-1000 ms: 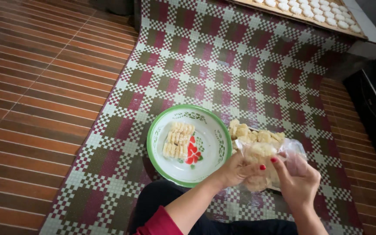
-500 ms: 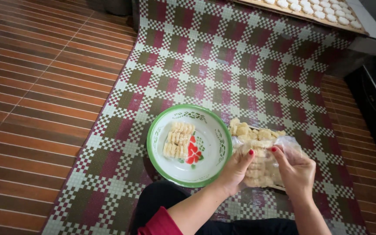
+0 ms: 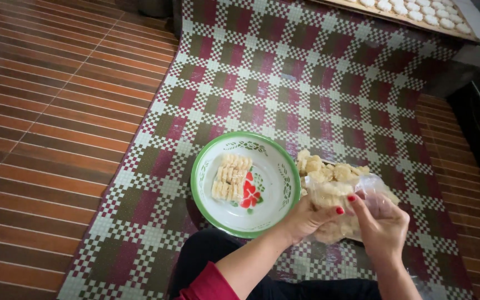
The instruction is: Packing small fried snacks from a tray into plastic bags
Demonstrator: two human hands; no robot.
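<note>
My left hand [image 3: 305, 218] and my right hand [image 3: 383, 225] both grip a clear plastic bag [image 3: 346, 204] with pale round crackers inside it, low on the right. Behind the bag lies a loose heap of the same yellowish crackers [image 3: 329, 168] on the mat. To the left of my hands stands a white enamel bowl [image 3: 273, 172] with a green rim and a red flower print. In the bowl lies a small packed stack of crackers [image 3: 229, 176]. My nails are painted red.
A checked woven mat [image 3: 284, 78] in green, maroon and white covers the floor under everything. Brown striped floor tiles [image 3: 51, 111] lie to the left. A wooden tray [image 3: 418, 14] of white round pieces sits at the top right. My dark-clothed knee [image 3: 206, 255] is below the bowl.
My left thumb has shifted back onto the bag's front and both hands moved slightly right. The bag is bunched a little tighter between them. The bowl has not moved.
</note>
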